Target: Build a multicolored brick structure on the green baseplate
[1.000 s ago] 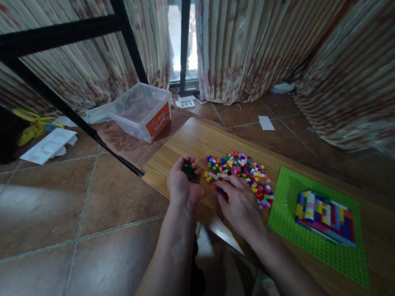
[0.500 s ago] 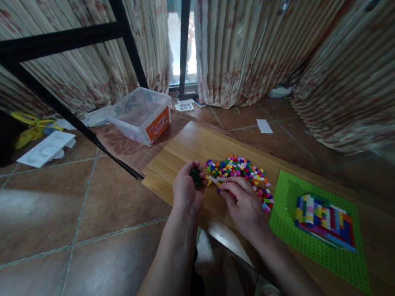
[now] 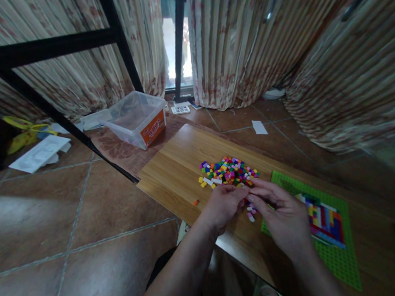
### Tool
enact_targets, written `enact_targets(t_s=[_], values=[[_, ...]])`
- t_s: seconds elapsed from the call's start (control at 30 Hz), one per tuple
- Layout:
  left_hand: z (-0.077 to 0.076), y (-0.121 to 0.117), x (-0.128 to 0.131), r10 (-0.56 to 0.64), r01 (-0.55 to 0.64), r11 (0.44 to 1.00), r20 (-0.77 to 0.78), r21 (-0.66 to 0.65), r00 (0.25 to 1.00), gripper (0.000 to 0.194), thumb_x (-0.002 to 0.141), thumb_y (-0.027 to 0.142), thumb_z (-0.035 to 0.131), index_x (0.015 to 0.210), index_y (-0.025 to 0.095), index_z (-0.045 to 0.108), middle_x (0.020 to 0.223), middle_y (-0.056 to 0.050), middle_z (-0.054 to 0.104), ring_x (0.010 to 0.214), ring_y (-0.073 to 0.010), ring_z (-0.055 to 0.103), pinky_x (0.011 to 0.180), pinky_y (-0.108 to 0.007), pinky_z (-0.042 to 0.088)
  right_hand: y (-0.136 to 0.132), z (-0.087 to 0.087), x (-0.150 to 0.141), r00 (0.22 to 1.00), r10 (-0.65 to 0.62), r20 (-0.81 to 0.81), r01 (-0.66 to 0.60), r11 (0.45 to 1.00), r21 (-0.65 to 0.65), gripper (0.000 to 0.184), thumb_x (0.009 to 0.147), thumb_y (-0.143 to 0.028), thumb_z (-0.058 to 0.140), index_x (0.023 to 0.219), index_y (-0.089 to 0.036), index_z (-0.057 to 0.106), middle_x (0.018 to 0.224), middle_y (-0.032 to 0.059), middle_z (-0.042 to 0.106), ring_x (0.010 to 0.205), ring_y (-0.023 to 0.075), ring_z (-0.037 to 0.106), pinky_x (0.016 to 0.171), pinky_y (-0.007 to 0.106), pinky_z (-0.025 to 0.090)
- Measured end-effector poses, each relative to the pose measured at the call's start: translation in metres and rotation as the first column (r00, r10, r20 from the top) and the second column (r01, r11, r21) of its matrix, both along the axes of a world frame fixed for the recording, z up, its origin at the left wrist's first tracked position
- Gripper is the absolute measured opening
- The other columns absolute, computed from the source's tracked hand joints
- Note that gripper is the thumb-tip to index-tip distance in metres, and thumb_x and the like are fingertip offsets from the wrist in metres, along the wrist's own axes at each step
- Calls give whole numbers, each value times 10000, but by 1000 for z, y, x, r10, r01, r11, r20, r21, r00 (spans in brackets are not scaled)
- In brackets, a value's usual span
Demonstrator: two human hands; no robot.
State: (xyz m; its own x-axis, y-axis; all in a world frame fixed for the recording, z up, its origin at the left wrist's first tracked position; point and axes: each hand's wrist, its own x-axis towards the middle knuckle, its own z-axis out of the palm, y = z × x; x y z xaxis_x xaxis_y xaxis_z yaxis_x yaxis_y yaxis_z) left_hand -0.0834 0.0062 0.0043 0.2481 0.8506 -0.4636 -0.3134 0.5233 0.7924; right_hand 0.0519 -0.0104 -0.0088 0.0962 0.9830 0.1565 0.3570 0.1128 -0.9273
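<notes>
My left hand [image 3: 225, 205] and my right hand [image 3: 282, 209] meet fingertip to fingertip over the near right side of a pile of small colourful toy bricks [image 3: 225, 168]. Both are closed in a pinch; whatever lies between the fingers is too small and too covered to make out. To the right, a green baseplate [image 3: 346, 264] carries a multicoloured build of toy bricks [image 3: 328, 221], its left part hidden behind my right hand. A single orange brick [image 3: 196, 202] lies apart from the pile, left of my left hand.
The wooden table [image 3: 171, 168] bears the bricks. Behind it stands a clear plastic box [image 3: 126, 122] with an orange label, on a reddish mat. White trays [image 3: 41, 154] and paper [image 3: 259, 127] lie on the tiled floor. A black metal frame [image 3: 67, 125] slants down at left.
My left hand, earlier palm up with dark green bricks in it, has turned over and moved right to my right hand. My right hand has left the pile's near side, moving right. The orange brick now shows.
</notes>
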Motion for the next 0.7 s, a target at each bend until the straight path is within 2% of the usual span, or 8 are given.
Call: enact_targets(t_s=[0.1,0.23,0.37,0.47,0.5,0.57,0.63,0.7], values=[[2,-2,3,-18,21,998,61,-54,998,371,762,423,668,559,172,486,463,63,381,389,-43,274,417,-247,136,-2,-5,3,999,-2,-46,3,1000,10,299,778,-312,718,1066,-230,706,887,39,762,787,192,711,719,346,588],[1,-3,8,-7,25,991,137,-132,991,332,756,375,671,579,171,477,498,60,400,395,-37,257,421,-237,112,1,-15,5,963,-95,-253,86,995,-46,264,721,-317,769,963,-222,728,853,44,761,738,185,703,670,337,580],[-10,1,11,53,-54,998,-52,-12,997,379,791,403,644,537,177,477,448,59,374,404,-53,263,435,-240,167,17,-23,19,925,-249,-288,229,968,-102,290,733,-357,735,973,-195,731,879,61,753,737,187,697,697,361,573],[-21,9,11,160,-147,987,-246,72,956,345,771,424,667,569,171,548,459,40,439,439,-76,340,461,-235,227,40,-21,37,960,-274,56,278,955,-101,294,793,-361,617,991,-177,734,882,80,751,733,213,696,683,376,562],[-25,12,11,172,-152,984,-289,89,942,322,770,418,666,588,169,573,476,30,474,456,-86,374,471,-233,249,49,-19,42,941,-229,248,257,963,-85,282,808,-322,575,984,-175,741,890,83,753,770,225,700,726,387,555],[-31,18,11,198,-163,979,-381,121,903,279,764,396,665,616,166,611,525,5,542,497,-106,447,494,-233,292,65,-15,48,818,-104,565,182,980,-82,276,821,-238,523,966,-183,751,942,89,761,880,241,701,833,402,526],[-35,22,10,209,-163,977,-460,140,863,241,749,372,672,627,168,630,561,-13,585,530,-124,494,512,-238,318,79,-12,48,728,10,685,104,987,-125,290,816,-180,511,971,-195,756,963,81,765,918,236,699,860,384,508],[-37,25,8,212,-160,976,-499,146,840,215,734,353,681,627,173,636,572,-18,598,543,-133,510,517,-241,323,88,-12,46,700,63,711,68,986,-154,285,797,-146,530,953,-205,761,925,69,769,899,229,701,848,363,500]])
